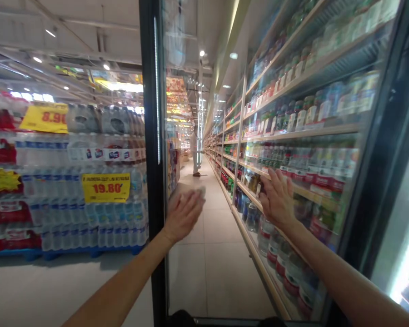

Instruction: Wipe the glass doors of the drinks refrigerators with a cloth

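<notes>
In front of me stands a glass door (187,281) with a dark frame (149,136). My left hand (186,213) is held up flat against or just before the glass, near the frame's left side. Its fingers are stretched out and slightly smeared; a faint pale patch by the fingertips may be a reflection. My right hand (277,200) is raised farther right, fingers apart, holding nothing that I can see. Whether either palm touches the glass is hard to tell. Shelves of bottles (303,111) appear in the pane behind the right hand.
Stacked packs of water bottles (88,218) stand at left on blue pallets (51,255), with a yellow price sign (106,187). In the pane, a tiled aisle (191,259) runs back to a distant person (195,152). A bright light strip (407,254) is at far right.
</notes>
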Motion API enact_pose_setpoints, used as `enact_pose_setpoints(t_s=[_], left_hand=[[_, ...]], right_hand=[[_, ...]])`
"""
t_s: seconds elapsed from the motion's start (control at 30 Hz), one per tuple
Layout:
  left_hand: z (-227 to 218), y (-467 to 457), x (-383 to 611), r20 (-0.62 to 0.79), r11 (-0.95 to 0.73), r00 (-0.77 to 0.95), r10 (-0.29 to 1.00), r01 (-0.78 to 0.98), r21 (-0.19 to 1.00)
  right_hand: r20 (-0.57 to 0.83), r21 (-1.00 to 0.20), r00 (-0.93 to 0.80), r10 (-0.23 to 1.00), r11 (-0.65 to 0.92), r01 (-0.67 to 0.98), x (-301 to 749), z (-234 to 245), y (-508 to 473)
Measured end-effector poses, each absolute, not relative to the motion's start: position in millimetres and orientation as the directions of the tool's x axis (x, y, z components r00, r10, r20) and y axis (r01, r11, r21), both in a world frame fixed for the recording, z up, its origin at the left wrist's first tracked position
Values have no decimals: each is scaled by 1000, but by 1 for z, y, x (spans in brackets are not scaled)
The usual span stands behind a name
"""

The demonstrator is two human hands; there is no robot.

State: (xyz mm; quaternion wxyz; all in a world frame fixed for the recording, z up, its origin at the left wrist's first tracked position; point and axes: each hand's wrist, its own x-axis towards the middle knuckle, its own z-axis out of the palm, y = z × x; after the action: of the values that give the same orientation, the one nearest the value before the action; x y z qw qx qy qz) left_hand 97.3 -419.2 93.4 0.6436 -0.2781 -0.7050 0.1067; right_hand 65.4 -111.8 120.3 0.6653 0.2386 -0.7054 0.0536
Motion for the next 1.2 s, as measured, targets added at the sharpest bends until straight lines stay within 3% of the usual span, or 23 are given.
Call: enact_pose_setpoints(t_s=[0.07,0.13,0.2,0.27,0.33,0.4,0.47,0.5,0.53,0.6,0.7,0.77,0.83,0.9,0.97,1.03,1.13,1.2], left_hand=[[119,-416,93,950,929,6,313,207,-307],[140,-409,89,972,954,58,226,190,-233],[146,-400,87,906,885,72,417,195,-423],[146,-395,88,739,715,58,671,213,-666],[152,-396,89,679,655,44,733,221,-722],[171,-401,88,827,800,48,560,227,-555],[191,-403,84,958,923,58,280,259,-286],[196,-400,81,968,928,41,247,279,-248],[195,-395,77,962,916,17,273,301,-265],[174,-378,74,888,834,-33,459,361,-417],[128,-346,78,591,537,-54,805,491,-686],[118,-331,81,425,381,-49,904,543,-749],[133,-320,82,488,457,-87,868,525,-718],[160,-310,81,696,683,-168,698,451,-575],[174,-297,81,788,791,-229,572,411,-454],[165,-281,82,703,721,-262,662,478,-502],[125,-257,81,370,398,-185,910,635,-662],[109,-242,76,332,338,-135,934,641,-689]], right_hand=[[958,271,17,-288,879,-392,63,118,-109],[954,286,30,-298,879,-381,62,118,-107],[949,304,36,-314,876,-376,61,119,-105],[944,316,29,-329,874,-370,61,119,-103],[944,313,18,-329,879,-358,61,119,-98],[953,281,-8,-302,897,-340,61,117,-91],[970,212,-44,-239,923,-322,61,116,-82],[978,171,-64,-200,934,-314,61,116,-78],[982,132,-86,-166,942,-307,61,116,-74],[984,79,-129,-123,951,-298,62,115,-67],[974,87,-176,-144,951,-296,63,112,-57],[970,108,-177,-165,949,-295,64,108,-48],[974,99,-169,-150,956,-277,65,103,-35],[981,56,-166,-98,968,-244,64,97,-22],[984,19,-167,-57,975,-223,64,91,-12],[984,5,-172,-45,974,-226,66,86,-7],[985,11,-166,-55,967,-256,75,80,-6],[986,15,-157,-62,959,-283,83,78,-9]])
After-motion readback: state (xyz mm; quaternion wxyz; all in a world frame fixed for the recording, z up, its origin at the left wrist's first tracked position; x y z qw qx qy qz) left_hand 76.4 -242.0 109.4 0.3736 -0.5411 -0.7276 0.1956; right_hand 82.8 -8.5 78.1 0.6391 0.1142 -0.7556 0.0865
